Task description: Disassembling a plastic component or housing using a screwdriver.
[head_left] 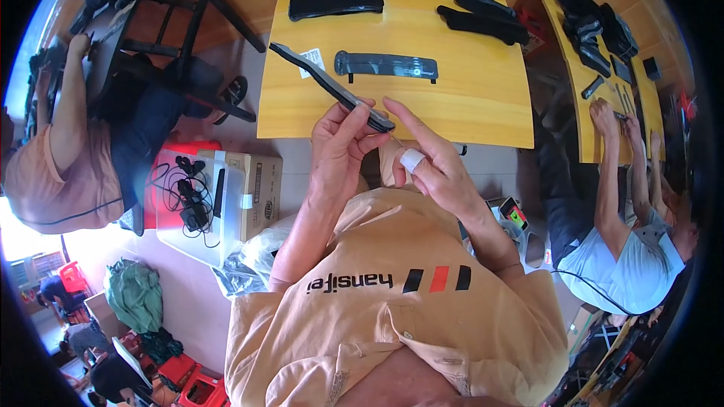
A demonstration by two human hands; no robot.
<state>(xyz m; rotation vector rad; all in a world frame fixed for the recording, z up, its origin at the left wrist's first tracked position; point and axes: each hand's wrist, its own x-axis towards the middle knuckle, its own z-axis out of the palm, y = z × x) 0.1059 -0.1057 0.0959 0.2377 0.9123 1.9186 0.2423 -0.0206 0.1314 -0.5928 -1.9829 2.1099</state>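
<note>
A long padded strip [332, 88], black with a grey face, slants up and left over the table's near edge. Its lower end is pinched between the thumb and fingers of my left hand [339, 143]. Close by on the right is my right hand [437, 166], its index finger stretched toward the strip's end. White tape wraps one of its digits, and the other fingers curl in. Something thin seems to run from the strip's end to these fingers, too fine to name. Beyond lies a flat dark grey strap [388, 65] with small black tabs, beside a white printed label [311, 62].
On the yellow table [467, 117] lie a folded black band [336, 2] and black padded pieces [483, 19]. A clear bin [170, 211] of black cables and a cardboard box [260, 188] stand left. Co-workers sit on both sides, one with hands [605, 117] at another table.
</note>
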